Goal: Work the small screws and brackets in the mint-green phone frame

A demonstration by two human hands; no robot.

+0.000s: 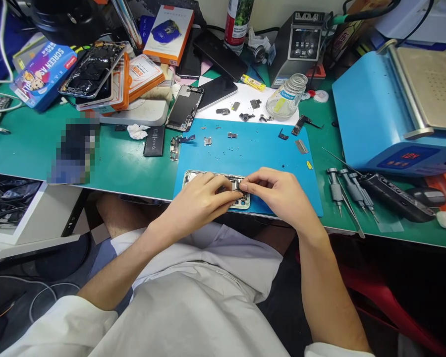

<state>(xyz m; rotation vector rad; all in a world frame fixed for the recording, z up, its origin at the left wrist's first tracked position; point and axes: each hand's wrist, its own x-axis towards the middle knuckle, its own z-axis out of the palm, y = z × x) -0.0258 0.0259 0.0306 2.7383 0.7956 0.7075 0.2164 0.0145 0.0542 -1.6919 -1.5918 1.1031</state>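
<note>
White-rimmed, round-cornered, dark and silvery inside: noted an opened phone housing [245, 201] at the near edge of the blue mat [260, 156]. Saw its long axis running left to right, roughly parallel with that edge, interior facing up; could not tell top end from bottom. Found left hand [202, 198] across the housing's middle, fingers curved toward its right end. Found right hand [278, 191] over that end, thumb and forefinger tips close together; could not tell of any tiny part between them, nor in the left. Logged a battery [154, 142] left of the mat, screwdrivers [334, 186] off its right side.
</note>
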